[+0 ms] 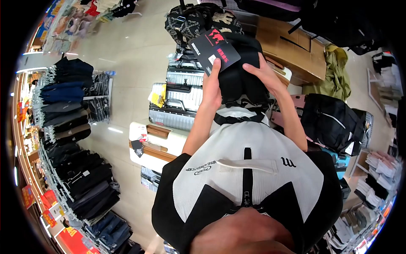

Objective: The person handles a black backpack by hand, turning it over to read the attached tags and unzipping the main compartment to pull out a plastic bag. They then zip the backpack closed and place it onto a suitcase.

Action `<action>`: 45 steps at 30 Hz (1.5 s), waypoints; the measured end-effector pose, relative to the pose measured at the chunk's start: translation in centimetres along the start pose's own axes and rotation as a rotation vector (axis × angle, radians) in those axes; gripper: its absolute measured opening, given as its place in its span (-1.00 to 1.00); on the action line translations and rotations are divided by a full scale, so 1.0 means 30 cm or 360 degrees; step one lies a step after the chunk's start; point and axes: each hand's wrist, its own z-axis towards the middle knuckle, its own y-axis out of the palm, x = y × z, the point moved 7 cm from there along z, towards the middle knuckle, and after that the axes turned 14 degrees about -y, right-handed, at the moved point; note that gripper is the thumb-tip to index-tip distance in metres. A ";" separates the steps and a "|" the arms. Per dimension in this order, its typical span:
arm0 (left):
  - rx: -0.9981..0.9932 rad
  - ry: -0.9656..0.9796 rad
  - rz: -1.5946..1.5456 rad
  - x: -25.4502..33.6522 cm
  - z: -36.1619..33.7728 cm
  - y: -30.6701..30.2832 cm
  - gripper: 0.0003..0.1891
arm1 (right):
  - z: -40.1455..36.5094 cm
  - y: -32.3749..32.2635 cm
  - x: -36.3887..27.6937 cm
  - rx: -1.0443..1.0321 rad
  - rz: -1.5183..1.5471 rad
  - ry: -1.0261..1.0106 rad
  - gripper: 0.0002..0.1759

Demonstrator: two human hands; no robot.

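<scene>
A black backpack (pixel 237 86) is held up in front of my chest, its straps and padding facing me. My left hand (pixel 212 88) grips its left side, with the thumb lying over the lower edge of a black hang tag (pixel 207 53) with a red map print and lettering. At the opposite edge, my right hand (pixel 269 76) grips the pack, thumb across the near face and fingers partly hidden along the side. Just beyond the tag sits a black patterned backpack (pixel 182 25).
Silver suitcases (pixel 182 93) and a cream suitcase (pixel 158 139) stand to the left. On the right are a cardboard box (pixel 283 46), an olive cover (pixel 332 78) and a black bag (pixel 332 120). Clothing racks (pixel 69 110) line the far left; folded clothes (pixel 378 169) lie far right.
</scene>
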 end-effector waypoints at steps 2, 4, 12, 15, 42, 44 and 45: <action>0.0028 0.0027 0.0147 -0.003 -0.007 0.003 -0.46 | 0.001 -0.002 0.023 -0.0027 -0.0057 0.0004 0.24; 0.0005 0.0111 0.0252 -0.009 0.000 -0.002 -0.45 | -0.012 0.037 -0.041 -0.0127 0.0026 0.0020 0.31; 0.0219 0.0303 0.0510 -0.008 0.029 -0.052 -0.40 | -0.048 0.066 0.046 0.0090 0.0381 0.0110 0.11; 0.0134 0.0144 0.0143 0.001 -0.003 -0.027 -0.38 | -0.052 0.057 0.078 0.0188 0.0594 0.0133 -0.01; 0.0001 0.0653 0.1645 -0.033 0.014 -0.021 -0.42 | -0.070 0.021 0.130 0.0295 0.0433 0.0137 0.05; -0.0023 0.0482 0.1542 -0.051 0.033 -0.052 -0.45 | -0.069 0.019 0.105 0.0243 0.0430 0.0074 0.07; -0.0029 0.0338 0.1425 -0.060 0.045 -0.075 -0.45 | -0.068 0.021 0.088 0.0216 0.0428 0.0042 0.08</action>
